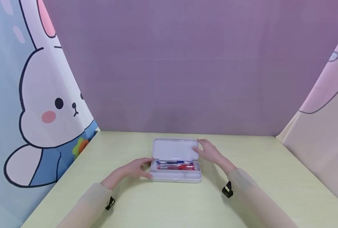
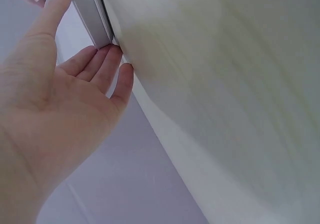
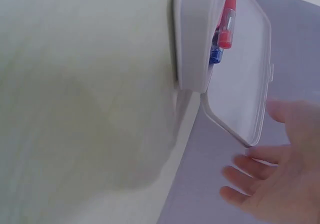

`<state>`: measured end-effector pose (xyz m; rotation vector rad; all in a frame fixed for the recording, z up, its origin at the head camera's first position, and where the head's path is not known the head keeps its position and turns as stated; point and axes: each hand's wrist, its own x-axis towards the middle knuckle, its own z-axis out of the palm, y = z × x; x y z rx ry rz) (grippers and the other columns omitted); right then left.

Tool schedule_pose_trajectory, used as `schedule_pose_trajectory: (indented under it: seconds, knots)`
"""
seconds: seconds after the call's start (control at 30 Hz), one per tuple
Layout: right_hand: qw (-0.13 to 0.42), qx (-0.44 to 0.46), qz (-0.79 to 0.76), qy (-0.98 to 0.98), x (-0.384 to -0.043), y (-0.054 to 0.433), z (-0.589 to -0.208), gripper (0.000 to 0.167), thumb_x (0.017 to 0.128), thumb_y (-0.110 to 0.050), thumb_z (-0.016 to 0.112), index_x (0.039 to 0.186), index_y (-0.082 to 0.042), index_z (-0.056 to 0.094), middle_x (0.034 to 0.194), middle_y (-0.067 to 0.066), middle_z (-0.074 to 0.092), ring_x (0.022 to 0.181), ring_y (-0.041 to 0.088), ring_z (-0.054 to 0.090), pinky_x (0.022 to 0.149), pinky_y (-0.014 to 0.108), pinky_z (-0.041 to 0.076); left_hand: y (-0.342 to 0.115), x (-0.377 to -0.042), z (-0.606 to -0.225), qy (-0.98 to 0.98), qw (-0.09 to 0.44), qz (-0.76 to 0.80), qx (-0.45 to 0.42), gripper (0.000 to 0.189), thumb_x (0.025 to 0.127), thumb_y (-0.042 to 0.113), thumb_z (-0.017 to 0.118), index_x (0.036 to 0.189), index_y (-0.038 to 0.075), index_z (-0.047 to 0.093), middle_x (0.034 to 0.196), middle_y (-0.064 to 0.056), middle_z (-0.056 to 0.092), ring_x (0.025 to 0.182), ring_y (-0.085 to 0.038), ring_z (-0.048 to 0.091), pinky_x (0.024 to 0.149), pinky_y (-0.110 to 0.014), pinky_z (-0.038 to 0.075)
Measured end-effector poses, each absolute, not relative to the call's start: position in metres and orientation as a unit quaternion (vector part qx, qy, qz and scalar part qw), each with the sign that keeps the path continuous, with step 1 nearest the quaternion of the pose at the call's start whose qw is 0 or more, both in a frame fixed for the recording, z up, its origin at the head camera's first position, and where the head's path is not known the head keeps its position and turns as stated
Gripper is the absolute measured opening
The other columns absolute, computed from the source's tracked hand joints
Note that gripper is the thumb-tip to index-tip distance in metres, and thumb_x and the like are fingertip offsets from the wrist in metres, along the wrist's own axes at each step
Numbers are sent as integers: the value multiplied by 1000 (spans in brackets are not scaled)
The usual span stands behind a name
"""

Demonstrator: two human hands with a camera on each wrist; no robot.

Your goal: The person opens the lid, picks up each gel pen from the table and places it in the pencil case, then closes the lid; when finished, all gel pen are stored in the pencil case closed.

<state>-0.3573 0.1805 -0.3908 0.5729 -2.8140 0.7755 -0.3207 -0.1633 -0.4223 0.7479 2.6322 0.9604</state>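
Observation:
A white pencil case [image 1: 176, 176] lies on the table with its lid [image 1: 174, 148] raised at the back. Inside the rear compartment are red pens [image 1: 180, 167] and a blue pen [image 1: 166, 162]; the front compartments look bare. My left hand [image 1: 134, 168] holds the case's left end, thumb at the front corner and fingers at the back one. In the left wrist view those fingertips [image 2: 107, 59] touch the case's edge. My right hand [image 1: 210, 152] is at the lid's upper right corner. Its fingers [image 3: 250, 176] are relaxed and spread, with thumb and index finger at the lid's edge.
The case stands on a pale yellow table [image 1: 163, 205]. A purple panel [image 1: 180, 69] rises behind it. Cloth with a cartoon rabbit [image 1: 52, 104] hangs on the left, and a pink and beige cloth [image 1: 326, 142] on the right.

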Motion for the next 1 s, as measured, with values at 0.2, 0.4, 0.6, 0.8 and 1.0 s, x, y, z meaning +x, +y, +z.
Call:
schedule_pose_trajectory:
  seconds: [0.2, 0.4, 0.6, 0.8, 1.0]
  knots:
    - [59, 200, 318, -925, -353, 184, -392, 57, 94, -24, 56, 135, 12, 38, 127, 28, 53, 113, 40, 55, 96, 50, 47, -161, -324, -428, 892, 115, 352, 258, 88, 73, 31, 79, 140, -5, 33, 134, -21, 49, 125, -37, 46, 104, -53, 37]
    - [59, 237, 360, -900, -341, 195, -392, 56, 94, -20, 57, 136, 9, 36, 131, 28, 50, 113, 40, 56, 96, 53, 46, -159, -324, -428, 881, 106, 380, 260, 112, 69, 26, 82, 142, -13, 7, 133, -27, 48, 123, -41, 47, 105, -54, 35]
    - [66, 275, 391, -876, -332, 206, -397, 48, 93, -20, 59, 132, 3, 42, 128, 25, 54, 115, 40, 56, 96, 49, 47, -158, -326, -428, 880, 111, 380, 261, 115, 70, 26, 82, 144, -12, 2, 134, -26, 48, 124, -40, 47, 106, -55, 34]
    - [61, 293, 411, -861, -324, 214, -396, 30, 94, -21, 57, 118, -3, 51, 115, 17, 63, 109, 33, 61, 93, 42, 51, -158, -327, -426, 884, 103, 365, 272, 108, 71, 27, 81, 146, -3, 9, 131, -25, 50, 122, -39, 49, 102, -55, 39]
    - [11, 306, 390, -868, -317, 217, -397, 20, 98, -30, 49, 106, -15, 58, 120, 10, 64, 111, 31, 60, 94, 48, 49, -157, -327, -422, 877, 104, 370, 290, 88, 72, 27, 80, 140, 6, 28, 129, -21, 52, 120, -39, 49, 101, -55, 40]
